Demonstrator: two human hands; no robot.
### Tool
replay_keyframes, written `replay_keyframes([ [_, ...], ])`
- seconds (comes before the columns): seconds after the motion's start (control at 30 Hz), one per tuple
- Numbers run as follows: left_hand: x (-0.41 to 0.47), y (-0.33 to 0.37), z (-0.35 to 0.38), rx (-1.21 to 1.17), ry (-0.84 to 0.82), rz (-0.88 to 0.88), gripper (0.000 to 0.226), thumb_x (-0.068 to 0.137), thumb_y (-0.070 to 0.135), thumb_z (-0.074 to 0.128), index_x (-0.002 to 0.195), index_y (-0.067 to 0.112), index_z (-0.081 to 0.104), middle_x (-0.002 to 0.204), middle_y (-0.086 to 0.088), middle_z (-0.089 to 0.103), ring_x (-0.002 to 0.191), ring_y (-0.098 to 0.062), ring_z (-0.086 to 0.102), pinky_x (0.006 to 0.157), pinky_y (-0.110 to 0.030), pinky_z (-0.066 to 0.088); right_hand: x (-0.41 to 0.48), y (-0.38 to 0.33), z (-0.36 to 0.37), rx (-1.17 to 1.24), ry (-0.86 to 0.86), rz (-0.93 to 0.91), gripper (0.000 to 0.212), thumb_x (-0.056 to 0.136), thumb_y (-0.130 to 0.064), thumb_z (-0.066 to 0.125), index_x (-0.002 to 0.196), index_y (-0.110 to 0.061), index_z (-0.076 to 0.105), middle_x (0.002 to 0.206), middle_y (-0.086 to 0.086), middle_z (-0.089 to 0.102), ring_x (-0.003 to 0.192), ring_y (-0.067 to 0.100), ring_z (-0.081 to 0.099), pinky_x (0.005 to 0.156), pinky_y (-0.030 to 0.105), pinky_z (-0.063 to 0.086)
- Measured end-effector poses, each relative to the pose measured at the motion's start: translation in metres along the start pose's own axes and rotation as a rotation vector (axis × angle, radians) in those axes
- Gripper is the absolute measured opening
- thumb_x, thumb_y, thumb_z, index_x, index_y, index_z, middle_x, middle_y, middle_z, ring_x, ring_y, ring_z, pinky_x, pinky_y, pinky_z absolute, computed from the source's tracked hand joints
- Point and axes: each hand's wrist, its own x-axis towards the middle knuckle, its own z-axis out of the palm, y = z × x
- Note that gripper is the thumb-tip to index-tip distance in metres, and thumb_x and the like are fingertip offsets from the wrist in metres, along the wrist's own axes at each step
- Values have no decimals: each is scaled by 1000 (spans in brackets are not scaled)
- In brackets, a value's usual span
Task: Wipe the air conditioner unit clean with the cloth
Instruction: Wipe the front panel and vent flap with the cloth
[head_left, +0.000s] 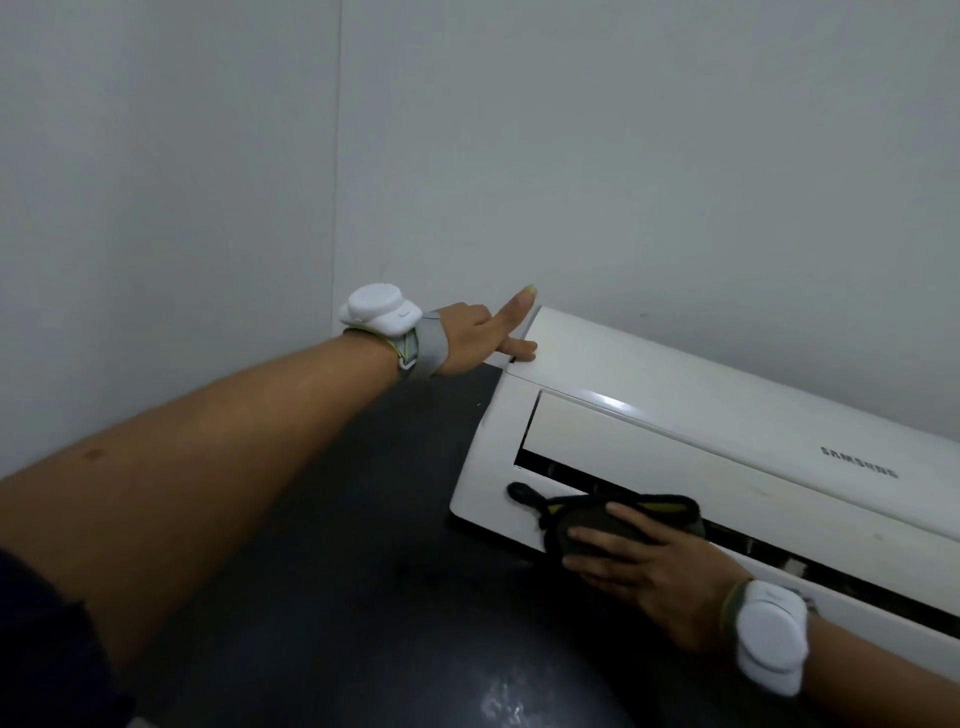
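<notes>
The white air conditioner (675, 395) sits against the grey wall (623, 156), with a dark surface (363, 493) beside it. We press the dark, yellow-edged cloth (597, 519) on its lower left front, by the vent slot, our right hand (660, 566) flat over it with fingers spread. Our left hand (478, 338) rests on the top left corner with fingers straight, holding nothing.

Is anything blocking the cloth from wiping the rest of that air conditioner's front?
Nothing visible. The right hand presses the cloth onto the air conditioner's lower front edge; the left hand rests on its far top corner, clear of the cloth.
</notes>
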Motion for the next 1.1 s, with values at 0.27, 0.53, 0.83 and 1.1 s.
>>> replay_keyframes([
  [0.27,-5,9,2,64,13,22,81,85,68,-4,113,37,66,124,-16,61,110,-25,51,112,-39,25,-111,-11,38,-115,10,90,49,76,-28,53,123,-28,64,143,-12,46,144,24,9,111,55,9],
  [0.53,-3,4,4,81,17,40,87,77,74,-8,113,41,64,136,-4,54,125,-28,44,116,-39,15,-72,-7,35,-40,73,77,57,76,-28,53,133,-25,54,150,-8,38,143,22,24,113,54,7],
  [0.83,-1,7,1,125,10,34,92,71,77,-9,116,41,62,137,-9,53,128,-28,42,113,-37,14,30,15,-9,-56,105,112,49,88,-31,51,137,-30,50,151,-10,36,144,22,23,115,54,9],
  [1.1,-3,13,2,51,44,2,95,73,76,-10,112,36,66,139,-8,50,128,-28,41,111,-32,14,67,56,-47,94,253,359,52,95,-24,31,146,-28,33,156,-3,27,145,32,15,117,52,7],
])
